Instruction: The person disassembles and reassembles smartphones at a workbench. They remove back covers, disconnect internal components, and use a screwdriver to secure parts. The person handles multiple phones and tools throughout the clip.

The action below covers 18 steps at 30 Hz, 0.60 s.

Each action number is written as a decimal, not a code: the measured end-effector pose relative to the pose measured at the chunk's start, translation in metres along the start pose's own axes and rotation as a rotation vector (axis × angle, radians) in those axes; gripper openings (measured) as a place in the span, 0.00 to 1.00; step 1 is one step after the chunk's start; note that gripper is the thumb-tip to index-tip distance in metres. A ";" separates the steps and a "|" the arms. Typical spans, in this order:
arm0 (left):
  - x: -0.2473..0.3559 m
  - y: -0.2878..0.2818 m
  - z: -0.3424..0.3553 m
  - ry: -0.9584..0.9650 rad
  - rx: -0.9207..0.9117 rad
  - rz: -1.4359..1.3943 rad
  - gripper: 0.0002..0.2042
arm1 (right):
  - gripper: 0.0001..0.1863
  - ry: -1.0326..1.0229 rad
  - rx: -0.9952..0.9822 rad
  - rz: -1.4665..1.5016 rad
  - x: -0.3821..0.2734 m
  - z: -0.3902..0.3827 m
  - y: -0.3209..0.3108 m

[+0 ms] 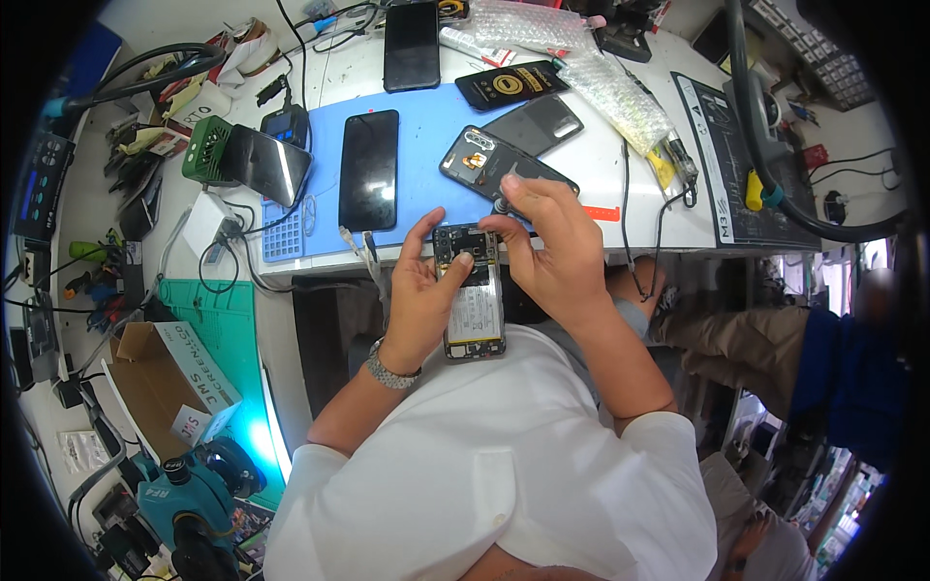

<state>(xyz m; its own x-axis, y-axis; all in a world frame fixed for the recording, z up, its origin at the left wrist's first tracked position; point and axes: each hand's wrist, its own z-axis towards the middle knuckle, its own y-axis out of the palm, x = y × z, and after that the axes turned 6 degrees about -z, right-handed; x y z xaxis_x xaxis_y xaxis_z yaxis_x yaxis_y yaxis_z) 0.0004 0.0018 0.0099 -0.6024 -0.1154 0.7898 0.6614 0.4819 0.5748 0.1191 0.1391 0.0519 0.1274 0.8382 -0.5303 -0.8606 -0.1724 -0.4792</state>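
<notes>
My left hand (426,300) grips an opened phone (475,324) with its circuit board and silver battery exposed, thumb on the board. My right hand (552,252) is closed at the phone's upper right, fingers pinched around a small dark object (500,205) that is mostly hidden. Just beyond lie a phone back cover (470,165) and a dark grey phone panel (547,124). A black phone (368,169) lies on the blue mat (426,116).
Another phone (412,48), bubble wrap (610,97) and a tilted screen (266,165) lie on the bench. A teal microscope (194,504) and cardboard box (165,378) are at left. A cabled arm (775,194) stands at right. Other people (823,378) are at right.
</notes>
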 end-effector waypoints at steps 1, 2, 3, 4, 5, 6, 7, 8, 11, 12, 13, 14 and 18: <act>0.000 0.000 0.000 -0.001 0.000 0.003 0.33 | 0.22 0.039 0.006 0.110 -0.001 -0.001 0.001; 0.000 0.000 0.001 -0.002 0.001 0.007 0.33 | 0.22 0.078 0.011 0.221 -0.001 -0.003 0.003; 0.000 0.000 0.001 -0.003 0.001 0.010 0.32 | 0.21 0.068 0.019 0.231 0.000 -0.005 0.003; 0.000 0.001 0.001 0.003 0.006 0.006 0.32 | 0.21 0.057 0.025 0.241 0.001 -0.007 0.003; 0.000 0.002 0.001 0.010 0.011 0.003 0.32 | 0.21 -0.003 0.033 0.151 0.004 -0.009 0.001; 0.000 0.003 0.001 0.017 0.016 -0.001 0.32 | 0.21 -0.062 0.041 0.061 0.006 -0.009 -0.001; 0.000 0.003 0.001 0.015 0.010 -0.001 0.32 | 0.21 -0.055 0.021 0.034 0.004 -0.007 -0.001; 0.001 0.002 0.000 0.012 0.004 0.000 0.32 | 0.21 -0.048 0.002 0.008 0.001 -0.002 -0.001; 0.001 0.001 0.000 0.006 -0.006 0.009 0.32 | 0.21 0.062 -0.041 0.223 -0.002 -0.007 0.003; 0.002 0.002 0.000 0.005 -0.007 0.014 0.32 | 0.21 0.059 -0.030 0.240 0.000 -0.009 0.005; 0.002 0.002 0.000 0.006 -0.007 0.010 0.32 | 0.22 0.056 -0.020 0.257 0.002 -0.012 0.007; 0.002 0.002 0.000 0.007 -0.006 0.006 0.32 | 0.22 0.000 0.011 0.169 0.005 -0.013 0.008; 0.000 0.001 0.000 0.009 0.003 -0.022 0.32 | 0.22 -0.078 -0.017 -0.064 0.000 -0.001 0.003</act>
<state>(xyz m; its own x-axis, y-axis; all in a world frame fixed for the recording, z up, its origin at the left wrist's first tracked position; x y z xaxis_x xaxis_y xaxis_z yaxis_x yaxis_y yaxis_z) 0.0016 0.0021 0.0104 -0.6127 -0.1338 0.7789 0.6468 0.4815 0.5915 0.1167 0.1380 0.0500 0.1426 0.8857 -0.4419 -0.8434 -0.1249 -0.5225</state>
